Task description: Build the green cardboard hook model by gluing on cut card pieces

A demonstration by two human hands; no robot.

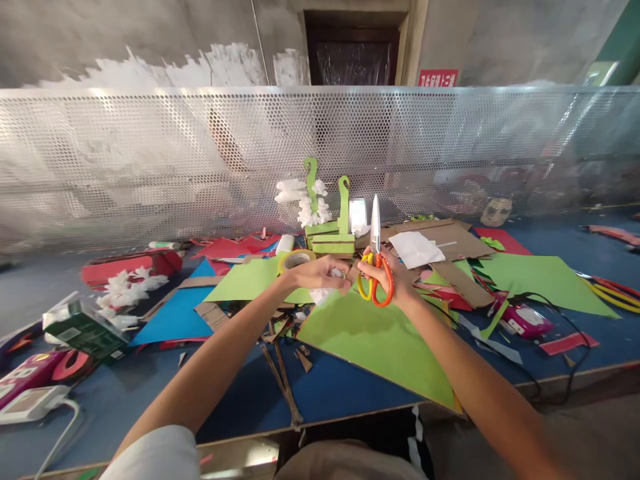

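Near the middle of the frame, scissors [376, 267] held upright in the right hand [395, 277], fingers curled through the orange and yellow loops, blades together and pointing up. Rigid, light, sharp at the tip; best gripped by the loops. Just to the left, the left hand [320, 273] pinched shut on a white scrap [323, 293], probably soft tissue, easily torn. Below both, a green card sheet [380, 340] on the blue table [320, 390].

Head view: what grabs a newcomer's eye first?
The scissors at centre, blades pointing up, orange and yellow handles in the right hand. Beside them the left hand pinches a white scrap. Both hover over a big green sheet on the cluttered blue table.
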